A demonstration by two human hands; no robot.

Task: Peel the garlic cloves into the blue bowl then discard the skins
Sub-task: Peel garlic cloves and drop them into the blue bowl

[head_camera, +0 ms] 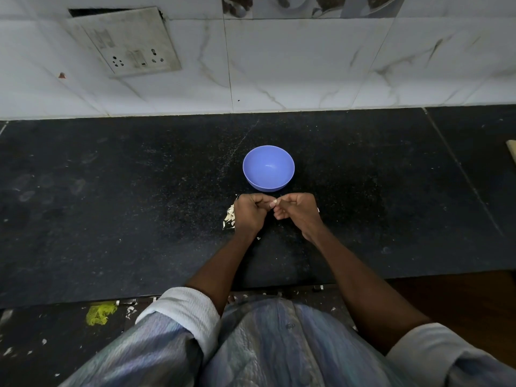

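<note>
The blue bowl (268,168) stands on the black counter and looks bare inside. Just in front of it my left hand (250,213) and my right hand (298,210) meet, fingers curled. Between their fingertips they pinch a small pale garlic clove (273,203), mostly hidden by the fingers. A heap of pale garlic cloves and skins (230,216) lies on the counter beside my left hand, partly covered by it.
The black stone counter (139,205) runs to a white tiled wall with a socket plate (131,43). A wooden edge (511,152) pokes in at the far right. Below the counter's front edge lie a yellow scrap (101,314) and scattered skin bits.
</note>
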